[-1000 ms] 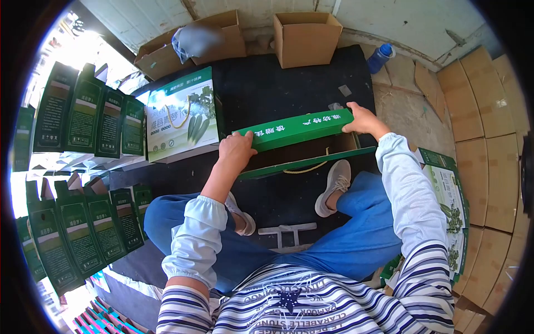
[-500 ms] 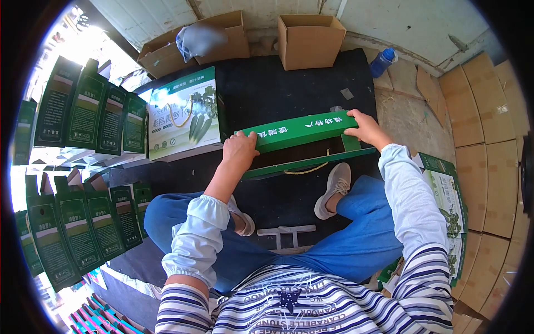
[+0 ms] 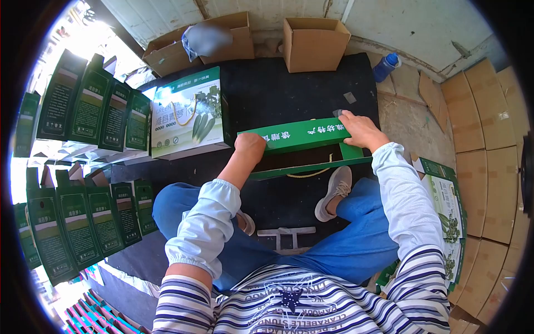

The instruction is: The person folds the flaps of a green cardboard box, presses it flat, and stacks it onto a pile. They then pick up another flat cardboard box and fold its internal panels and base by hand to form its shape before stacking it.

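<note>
A green gift box (image 3: 303, 137) with white lettering on its flap lies between my shoes, its dark inside partly open toward me. My left hand (image 3: 249, 149) is closed at the box's left end, its fingertips hidden from view. My right hand (image 3: 362, 132) grips the right end, fingers bent over the top corner beside a small green side flap (image 3: 351, 151). A yellow cord handle (image 3: 311, 172) hangs along the near edge. Left of the box stands a finished-looking carton (image 3: 189, 119) printed with green radishes.
Rows of green cartons (image 3: 89, 220) stand at the left. Brown cardboard boxes (image 3: 314, 47) sit at the back, next to a blue bottle (image 3: 385, 68). More brown boxes (image 3: 473, 172) are stacked at the right. A grey metal frame (image 3: 286, 231) lies in front of me.
My left hand has curled tighter at the box's left end. The right hand has shifted slightly left and farther over the corner. The view has moved a little.
</note>
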Demonstrator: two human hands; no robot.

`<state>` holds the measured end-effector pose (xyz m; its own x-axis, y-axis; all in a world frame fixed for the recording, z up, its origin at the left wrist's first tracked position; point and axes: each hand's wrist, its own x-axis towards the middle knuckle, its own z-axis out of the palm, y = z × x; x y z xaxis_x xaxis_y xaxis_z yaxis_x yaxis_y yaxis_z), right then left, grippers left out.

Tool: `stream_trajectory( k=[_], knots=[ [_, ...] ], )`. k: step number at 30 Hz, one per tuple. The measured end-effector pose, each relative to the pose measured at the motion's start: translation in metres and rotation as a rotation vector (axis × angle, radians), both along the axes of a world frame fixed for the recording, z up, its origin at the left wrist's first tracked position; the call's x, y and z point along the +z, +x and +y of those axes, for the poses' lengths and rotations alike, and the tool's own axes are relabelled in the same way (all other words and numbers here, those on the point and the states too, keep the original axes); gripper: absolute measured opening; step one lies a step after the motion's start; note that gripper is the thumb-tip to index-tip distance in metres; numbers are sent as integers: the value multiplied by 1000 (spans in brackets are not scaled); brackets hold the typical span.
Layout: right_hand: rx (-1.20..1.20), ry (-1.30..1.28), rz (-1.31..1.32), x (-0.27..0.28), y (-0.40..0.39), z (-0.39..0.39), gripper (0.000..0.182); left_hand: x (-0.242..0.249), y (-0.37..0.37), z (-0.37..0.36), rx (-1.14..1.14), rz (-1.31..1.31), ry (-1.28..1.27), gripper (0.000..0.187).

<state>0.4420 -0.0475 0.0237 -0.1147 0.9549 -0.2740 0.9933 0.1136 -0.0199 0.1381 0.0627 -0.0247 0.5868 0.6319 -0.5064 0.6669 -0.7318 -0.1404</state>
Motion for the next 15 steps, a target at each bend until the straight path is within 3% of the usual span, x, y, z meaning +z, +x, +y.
stream_trajectory(
  k=[3, 6, 11, 15],
  knots=[
    [20, -61, 17, -1, 2, 7, 60, -4, 1, 0, 3, -16, 23, 29],
    [37, -162, -48, 5, -3, 13, 78, -6, 3, 0, 10, -1, 29, 26],
    [43, -102, -114, -12, -8, 11, 82, -13, 4, -6, -3, -38, 96, 11],
    [22, -16, -102, -25, -5, 6, 81, -11, 7, -8, -31, -32, 101, 11]
  ],
)
